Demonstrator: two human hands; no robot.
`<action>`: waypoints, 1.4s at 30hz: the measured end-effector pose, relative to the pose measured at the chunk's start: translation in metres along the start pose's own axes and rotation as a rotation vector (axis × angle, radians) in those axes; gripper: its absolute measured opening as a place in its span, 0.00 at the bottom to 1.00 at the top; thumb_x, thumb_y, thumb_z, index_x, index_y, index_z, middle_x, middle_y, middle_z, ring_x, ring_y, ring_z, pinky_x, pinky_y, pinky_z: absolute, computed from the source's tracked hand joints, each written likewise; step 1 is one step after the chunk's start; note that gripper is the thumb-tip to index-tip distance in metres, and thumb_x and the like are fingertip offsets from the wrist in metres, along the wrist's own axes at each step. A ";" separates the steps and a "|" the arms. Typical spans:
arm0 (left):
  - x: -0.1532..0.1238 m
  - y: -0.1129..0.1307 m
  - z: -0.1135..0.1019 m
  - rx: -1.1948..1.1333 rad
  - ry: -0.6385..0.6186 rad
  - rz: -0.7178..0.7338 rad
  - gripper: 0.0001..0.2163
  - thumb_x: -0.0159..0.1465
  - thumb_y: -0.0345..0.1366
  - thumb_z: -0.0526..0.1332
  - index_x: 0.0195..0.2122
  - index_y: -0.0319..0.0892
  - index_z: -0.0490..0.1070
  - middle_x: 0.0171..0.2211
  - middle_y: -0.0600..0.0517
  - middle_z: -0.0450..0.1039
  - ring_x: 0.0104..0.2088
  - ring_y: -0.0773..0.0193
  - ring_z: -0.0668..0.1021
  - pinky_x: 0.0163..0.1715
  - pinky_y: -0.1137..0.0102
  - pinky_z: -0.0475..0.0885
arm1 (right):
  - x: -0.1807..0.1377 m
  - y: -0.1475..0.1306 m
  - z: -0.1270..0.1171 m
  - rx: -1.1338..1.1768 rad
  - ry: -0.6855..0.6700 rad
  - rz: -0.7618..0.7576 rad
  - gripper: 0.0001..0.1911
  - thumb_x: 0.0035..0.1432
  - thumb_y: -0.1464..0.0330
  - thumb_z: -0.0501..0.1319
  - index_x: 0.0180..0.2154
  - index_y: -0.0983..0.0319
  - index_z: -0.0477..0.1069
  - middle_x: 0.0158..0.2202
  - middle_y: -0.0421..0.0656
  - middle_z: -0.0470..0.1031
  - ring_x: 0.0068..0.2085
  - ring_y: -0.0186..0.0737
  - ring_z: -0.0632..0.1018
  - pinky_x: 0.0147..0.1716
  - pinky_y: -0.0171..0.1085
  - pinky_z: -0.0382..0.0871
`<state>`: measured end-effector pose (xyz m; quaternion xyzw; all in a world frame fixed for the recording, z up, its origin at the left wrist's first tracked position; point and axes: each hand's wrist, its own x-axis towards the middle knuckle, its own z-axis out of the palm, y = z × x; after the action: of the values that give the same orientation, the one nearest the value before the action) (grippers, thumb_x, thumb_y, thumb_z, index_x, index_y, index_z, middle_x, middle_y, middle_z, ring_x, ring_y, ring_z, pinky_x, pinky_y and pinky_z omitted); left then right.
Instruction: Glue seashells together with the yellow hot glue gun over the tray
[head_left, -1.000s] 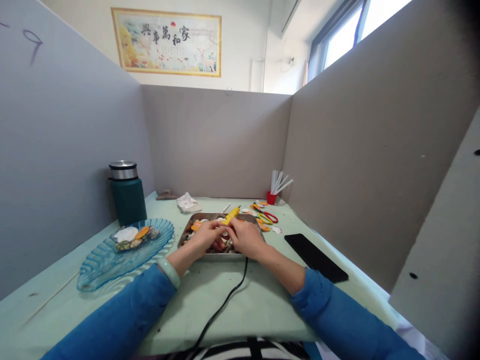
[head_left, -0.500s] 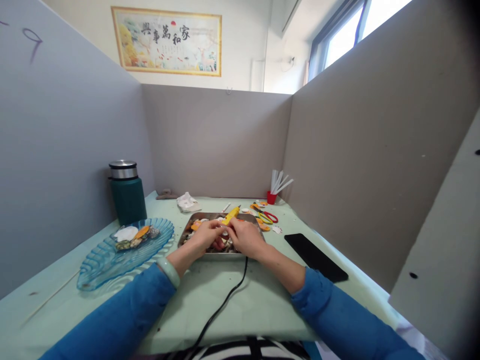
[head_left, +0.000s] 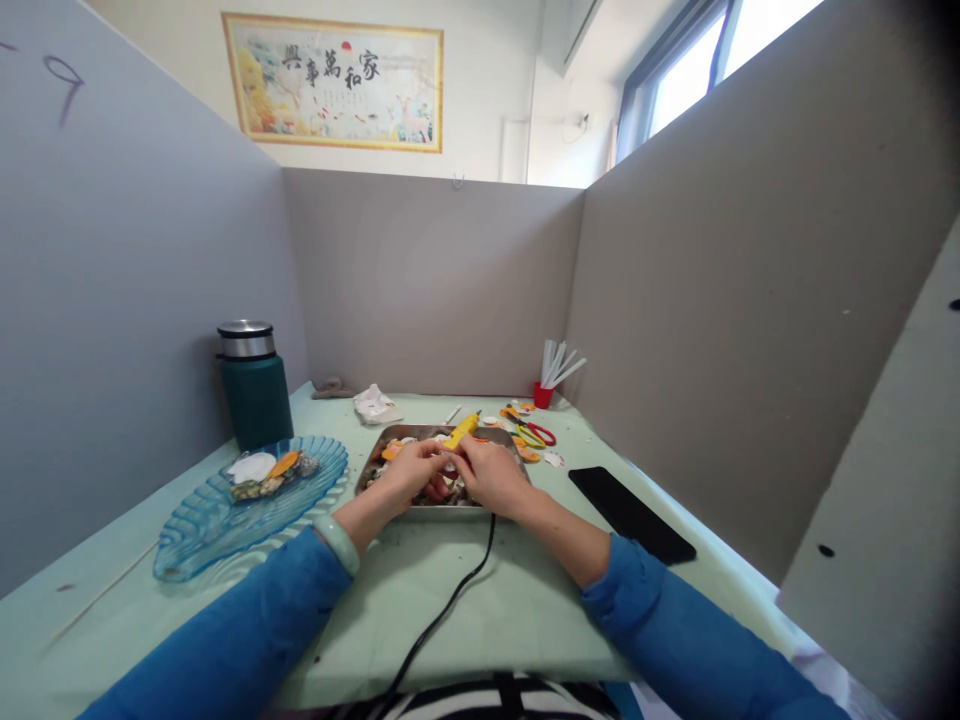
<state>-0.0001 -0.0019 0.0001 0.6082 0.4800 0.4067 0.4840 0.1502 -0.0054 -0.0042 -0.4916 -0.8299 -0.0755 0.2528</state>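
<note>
Over a metal tray (head_left: 442, 514) of shells, my left hand (head_left: 417, 470) and my right hand (head_left: 491, 475) meet, fingertips bent together in a pinch. Whatever sits between them is small and mostly covered by the fingers, so I cannot make it out. A yellow glue gun (head_left: 462, 430) shows just beyond my fingertips, nozzle pointing away; its rear part is hidden by my hands. Its black cord (head_left: 466, 582) seems to come out under my right hand and runs toward me over the tray's near rim. Orange and white shells (head_left: 393, 449) lie around my fingers in the tray.
At left, a blue glass dish (head_left: 300, 505) holds several shells beside a green flask (head_left: 256, 400). Pliers (head_left: 536, 433) with red and yellow handles lie behind the tray at right, near a red cup (head_left: 544, 396) of white sticks. A black phone-like slab (head_left: 631, 514) lies at right.
</note>
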 end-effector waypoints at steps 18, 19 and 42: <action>-0.002 0.003 0.001 -0.003 0.008 -0.007 0.17 0.53 0.38 0.62 0.41 0.33 0.70 0.13 0.55 0.67 0.15 0.69 0.71 0.17 0.76 0.67 | -0.001 -0.003 -0.003 -0.024 -0.005 0.026 0.13 0.64 0.62 0.48 0.37 0.61 0.67 0.34 0.44 0.76 0.35 0.39 0.75 0.30 0.33 0.55; -0.002 0.004 0.001 -0.004 0.008 -0.006 0.17 0.53 0.38 0.62 0.41 0.33 0.70 0.13 0.55 0.67 0.15 0.69 0.71 0.17 0.76 0.67 | -0.001 -0.003 -0.003 -0.024 -0.002 0.025 0.13 0.64 0.62 0.47 0.37 0.61 0.67 0.34 0.44 0.76 0.35 0.39 0.75 0.30 0.33 0.55; 0.002 -0.002 0.000 -0.007 0.010 0.018 0.15 0.53 0.40 0.62 0.38 0.34 0.71 0.13 0.55 0.67 0.14 0.69 0.71 0.16 0.76 0.66 | -0.001 -0.004 -0.004 -0.027 -0.015 0.049 0.14 0.64 0.61 0.47 0.38 0.62 0.68 0.34 0.44 0.76 0.35 0.39 0.76 0.30 0.33 0.56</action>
<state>0.0001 -0.0003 -0.0019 0.6089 0.4753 0.4158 0.4801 0.1490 -0.0095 -0.0010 -0.5156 -0.8184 -0.0771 0.2418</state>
